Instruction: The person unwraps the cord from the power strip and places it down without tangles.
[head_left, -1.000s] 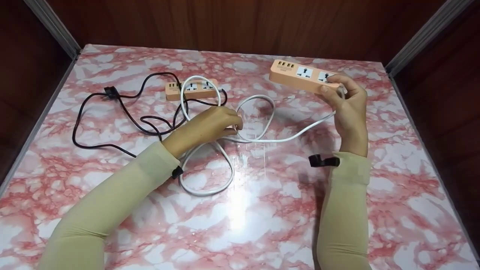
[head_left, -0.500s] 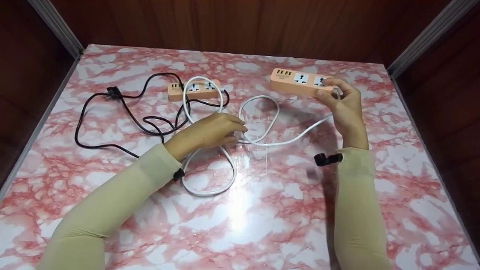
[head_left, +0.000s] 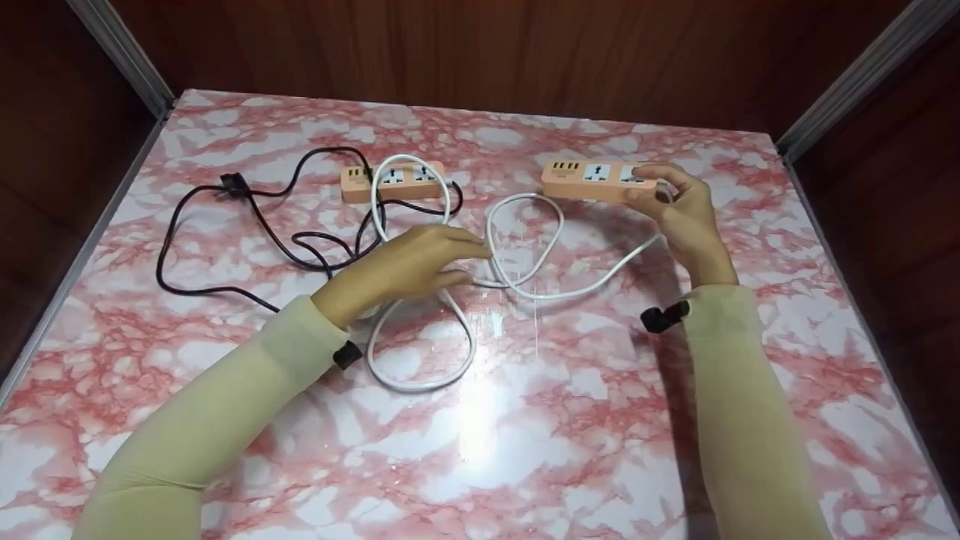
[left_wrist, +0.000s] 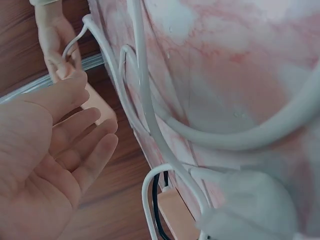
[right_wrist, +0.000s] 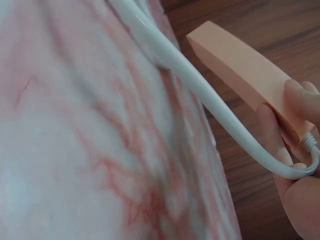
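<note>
My right hand (head_left: 686,214) pinches the cord end of an orange power strip (head_left: 577,191) between thumb and fingers, at the right back of the table. In the right wrist view, the white cord (right_wrist: 215,105) bends round from the strip's end. My left hand (head_left: 409,262) hovers over the middle of this cord with fingers loosely extended. The left wrist view shows nothing within its fingers. Loops of white cord (head_left: 412,387) lie on both sides of it. A pale, blurred block (left_wrist: 250,207) sits low in the left wrist view.
A second orange power strip (head_left: 430,191) lies at the back, left of centre, crossed by a white loop. Its black cord (head_left: 202,291) curls over the left side, with a black plug (head_left: 235,184). Dark wooden panels (head_left: 480,60) border the marbled table (head_left: 570,435).
My right hand has lowered the power strip toward the table. My left hand's fingers have come apart and released the white cord.
</note>
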